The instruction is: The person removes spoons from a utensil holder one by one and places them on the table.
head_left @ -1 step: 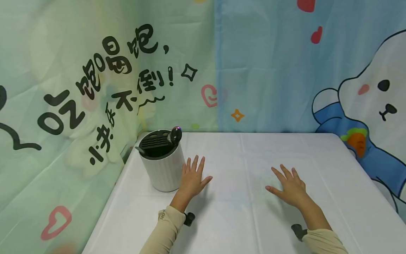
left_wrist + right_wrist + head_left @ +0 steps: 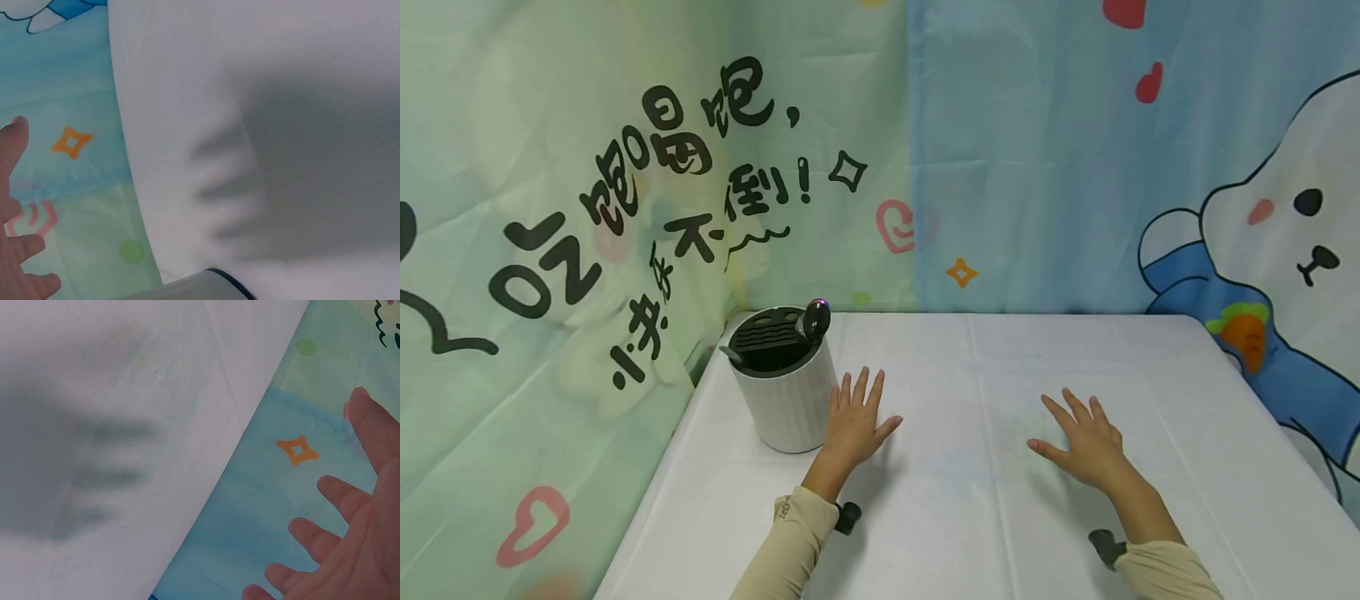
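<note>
Nothing's moved: left hand and right hand stay spread (all fingers splayed) above the smooth white tablecloth, ribbed cylindrical holder far-left.

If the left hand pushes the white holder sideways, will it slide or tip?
The white holder looks wide with a flat base, so it probably slides. The tablecloth may wrinkle under it. The black handle rises above the rim and might rattle.

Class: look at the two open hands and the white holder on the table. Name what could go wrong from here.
1. The left hand lies right beside the white utensil holder; a sideways sweep could tip it.
2. A dark handle sticks out above the rim and could snag fingers.
3. The white tablecloth might slide under pressing palms.
</note>
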